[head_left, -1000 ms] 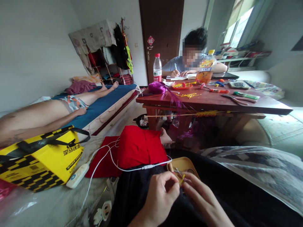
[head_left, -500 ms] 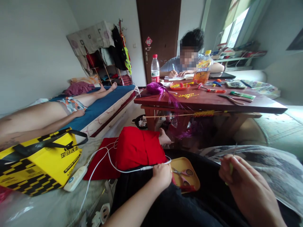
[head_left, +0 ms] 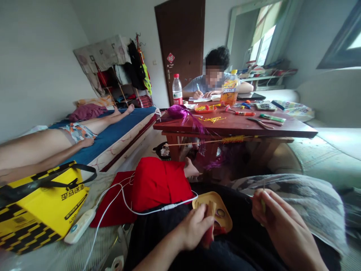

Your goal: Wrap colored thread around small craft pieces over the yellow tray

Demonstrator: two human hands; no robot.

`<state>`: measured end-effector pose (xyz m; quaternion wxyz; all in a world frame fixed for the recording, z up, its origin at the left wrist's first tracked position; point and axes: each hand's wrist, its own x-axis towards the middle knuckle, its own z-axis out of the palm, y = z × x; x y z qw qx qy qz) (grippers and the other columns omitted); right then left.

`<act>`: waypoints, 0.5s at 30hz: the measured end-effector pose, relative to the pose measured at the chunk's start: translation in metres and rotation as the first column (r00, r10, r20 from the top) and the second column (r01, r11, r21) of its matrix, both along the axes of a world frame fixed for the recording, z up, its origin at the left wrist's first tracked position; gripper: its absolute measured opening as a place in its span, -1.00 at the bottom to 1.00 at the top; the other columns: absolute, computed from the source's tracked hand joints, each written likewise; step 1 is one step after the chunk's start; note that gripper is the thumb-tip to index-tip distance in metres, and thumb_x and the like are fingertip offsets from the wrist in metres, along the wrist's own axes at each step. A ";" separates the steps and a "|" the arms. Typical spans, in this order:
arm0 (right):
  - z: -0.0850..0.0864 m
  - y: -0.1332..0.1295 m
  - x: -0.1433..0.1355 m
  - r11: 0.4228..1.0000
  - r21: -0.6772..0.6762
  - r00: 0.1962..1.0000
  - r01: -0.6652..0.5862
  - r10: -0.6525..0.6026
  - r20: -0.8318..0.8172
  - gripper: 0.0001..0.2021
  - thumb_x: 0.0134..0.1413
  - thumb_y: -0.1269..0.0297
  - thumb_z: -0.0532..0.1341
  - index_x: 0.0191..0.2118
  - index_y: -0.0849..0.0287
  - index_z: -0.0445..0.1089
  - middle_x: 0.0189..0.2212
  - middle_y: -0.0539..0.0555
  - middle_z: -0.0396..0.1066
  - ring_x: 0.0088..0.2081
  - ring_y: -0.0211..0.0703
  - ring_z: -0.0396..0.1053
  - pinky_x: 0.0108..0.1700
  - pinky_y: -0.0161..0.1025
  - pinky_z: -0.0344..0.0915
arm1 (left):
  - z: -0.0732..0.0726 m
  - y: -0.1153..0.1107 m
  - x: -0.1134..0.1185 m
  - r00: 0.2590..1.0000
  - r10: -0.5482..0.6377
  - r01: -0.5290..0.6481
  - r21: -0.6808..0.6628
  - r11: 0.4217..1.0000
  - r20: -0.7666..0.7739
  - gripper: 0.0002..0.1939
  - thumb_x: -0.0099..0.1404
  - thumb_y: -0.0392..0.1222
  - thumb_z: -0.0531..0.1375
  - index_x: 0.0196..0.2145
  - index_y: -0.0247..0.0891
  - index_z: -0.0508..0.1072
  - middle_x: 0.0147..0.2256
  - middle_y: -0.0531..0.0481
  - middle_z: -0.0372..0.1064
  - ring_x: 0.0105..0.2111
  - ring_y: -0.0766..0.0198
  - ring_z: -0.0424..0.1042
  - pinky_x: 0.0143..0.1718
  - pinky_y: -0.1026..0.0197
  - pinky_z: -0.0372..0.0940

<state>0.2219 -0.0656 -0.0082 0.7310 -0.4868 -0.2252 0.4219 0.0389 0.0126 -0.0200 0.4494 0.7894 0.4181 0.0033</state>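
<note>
My left hand (head_left: 196, 226) is closed on a small folded piece (head_left: 210, 222), tan at the top and red below, over the left part of a yellow tray (head_left: 228, 210). The tray rests on the dark cloth of my lap, and scissors (head_left: 220, 213) lie in it, partly hidden by the hand. To the right of the tray, my right hand (head_left: 265, 205) is pinched round a small, thin greenish item (head_left: 263, 206), mostly covered by the fingers.
A red-brown table (head_left: 239, 126) ahead bears bottles, purple strands (head_left: 180, 113), pliers (head_left: 261, 122) and yellow pieces. A person (head_left: 216, 75) writes behind it. Another person lies on the left bed. A white cable (head_left: 169, 207) crosses the red cloth (head_left: 160, 184); a yellow bag (head_left: 42, 207) stands left.
My left hand has turned and now shows the tan and red piece in its grasp, over the tray. The right hand stays pinched. The camera view has shifted.
</note>
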 end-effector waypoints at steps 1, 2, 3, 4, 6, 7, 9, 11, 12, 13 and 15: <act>0.004 -0.001 0.000 1.000 -0.027 0.999 -0.008 0.009 0.051 -0.72 -0.17 0.03 0.30 -0.50 0.16 0.35 -0.64 -0.09 0.19 -0.61 -0.40 0.05 -0.61 -0.48 0.09 | 0.020 -0.004 -0.011 0.984 -0.076 0.114 -0.236 0.965 0.164 -0.66 0.33 -0.05 -0.13 -0.06 -0.28 0.21 -0.47 0.06 0.28 -0.56 0.36 0.30 -0.51 0.31 0.23; 0.009 -0.003 -0.001 0.998 -0.058 0.993 -0.032 0.038 0.110 -0.70 -0.19 0.01 0.30 -0.53 0.16 0.35 -0.65 -0.08 0.19 -0.60 -0.39 0.06 -0.61 -0.49 0.09 | 0.040 -0.007 -0.021 0.945 -0.105 0.229 -0.400 0.887 0.308 -0.63 0.30 0.00 -0.08 -0.04 -0.28 0.19 -0.46 0.07 0.23 -0.59 0.39 0.26 -0.57 0.33 0.18; 0.014 -0.005 -0.002 0.994 -0.084 0.982 -0.070 0.083 0.168 -0.67 -0.20 -0.01 0.31 -0.57 0.17 0.35 -0.65 -0.08 0.19 -0.60 -0.38 0.07 -0.61 -0.49 0.09 | 0.060 -0.010 -0.029 0.913 -0.114 0.299 -0.456 0.838 0.391 -0.61 0.26 0.04 -0.01 -0.08 -0.30 0.23 -0.46 0.07 0.20 -0.60 0.42 0.22 -0.57 0.36 0.14; 0.019 -0.008 -0.005 0.988 -0.099 0.968 -0.115 0.134 0.214 -0.65 -0.22 -0.03 0.31 -0.60 0.17 0.34 -0.66 -0.07 0.18 -0.60 -0.37 0.08 -0.61 -0.48 0.11 | 0.076 -0.012 -0.034 0.895 -0.115 0.320 -0.443 0.837 0.430 -0.60 0.24 0.07 0.01 -0.11 -0.30 0.26 -0.45 0.07 0.18 -0.58 0.44 0.19 -0.55 0.37 0.13; 0.028 -0.014 -0.010 0.974 -0.114 0.939 -0.197 0.221 0.263 -0.64 -0.25 -0.05 0.31 -0.63 0.16 0.34 -0.66 -0.05 0.21 -0.60 -0.33 0.12 -0.60 -0.44 0.15 | 0.099 -0.014 -0.035 0.899 -0.144 0.299 -0.338 0.892 0.414 -0.60 0.28 0.08 -0.04 -0.12 -0.26 0.31 -0.44 0.06 0.19 -0.53 0.41 0.19 -0.49 0.35 0.14; 0.031 -0.018 -0.013 0.969 -0.121 0.934 -0.216 0.241 0.263 -0.66 -0.27 -0.05 0.32 -0.62 0.14 0.36 -0.64 -0.04 0.25 -0.59 -0.30 0.16 -0.59 -0.42 0.19 | 0.104 -0.014 -0.032 0.919 -0.145 0.237 -0.220 0.946 0.368 -0.63 0.30 0.04 -0.06 -0.11 -0.23 0.33 -0.42 0.05 0.23 -0.47 0.37 0.22 -0.42 0.32 0.16; 0.031 -0.022 -0.016 0.970 -0.144 0.944 -0.198 0.228 0.237 -0.69 -0.32 -0.04 0.34 -0.54 0.11 0.43 -0.56 0.01 0.37 -0.53 -0.20 0.28 -0.54 -0.36 0.27 | 0.102 -0.014 -0.022 0.960 -0.122 0.112 0.055 0.992 0.252 -0.67 0.25 0.01 0.04 -0.12 -0.19 0.35 -0.32 0.01 0.31 -0.31 0.25 0.28 -0.27 0.25 0.15; 0.026 -0.022 -0.017 0.974 -0.172 0.960 -0.150 0.185 0.209 -0.67 -0.32 -0.02 0.35 -0.42 0.10 0.48 -0.47 0.04 0.44 -0.47 -0.13 0.35 -0.49 -0.32 0.31 | 0.092 -0.016 -0.013 0.982 -0.153 0.131 0.189 0.973 0.107 -0.58 0.02 0.00 0.26 -0.16 -0.18 0.38 -0.29 -0.01 0.35 -0.27 0.15 0.30 -0.28 0.22 0.14; 0.022 -0.021 -0.018 0.974 -0.177 0.965 -0.143 0.177 0.195 -0.66 -0.32 -0.01 0.35 -0.39 0.10 0.48 -0.46 0.04 0.46 -0.46 -0.12 0.36 -0.48 -0.31 0.31 | 0.085 -0.018 -0.010 0.978 -0.197 0.183 0.184 0.966 0.061 -0.58 -0.06 -0.07 0.31 -0.20 -0.18 0.40 -0.32 0.01 0.36 -0.31 0.16 0.31 -0.33 0.24 0.14; 0.018 -0.019 -0.018 0.973 -0.175 0.966 -0.152 0.184 0.182 -0.65 -0.30 -0.01 0.34 -0.37 0.10 0.49 -0.48 0.04 0.45 -0.47 -0.13 0.36 -0.48 -0.31 0.31 | 0.079 -0.019 -0.009 0.969 -0.243 0.233 0.152 0.960 0.047 -0.62 -0.09 -0.15 0.33 -0.25 -0.18 0.42 -0.37 0.04 0.35 -0.37 0.20 0.31 -0.39 0.28 0.12; 0.012 -0.015 -0.022 0.969 -0.152 0.961 -0.197 0.221 0.166 -0.65 -0.25 -0.05 0.32 -0.41 0.13 0.48 -0.56 0.03 0.42 -0.54 -0.19 0.32 -0.50 -0.32 0.30 | 0.070 -0.023 -0.012 0.957 -0.257 0.256 0.019 0.966 0.139 -0.72 -0.07 -0.24 0.29 -0.32 -0.21 0.43 -0.51 0.12 0.26 -0.53 0.36 0.22 -0.50 0.35 0.05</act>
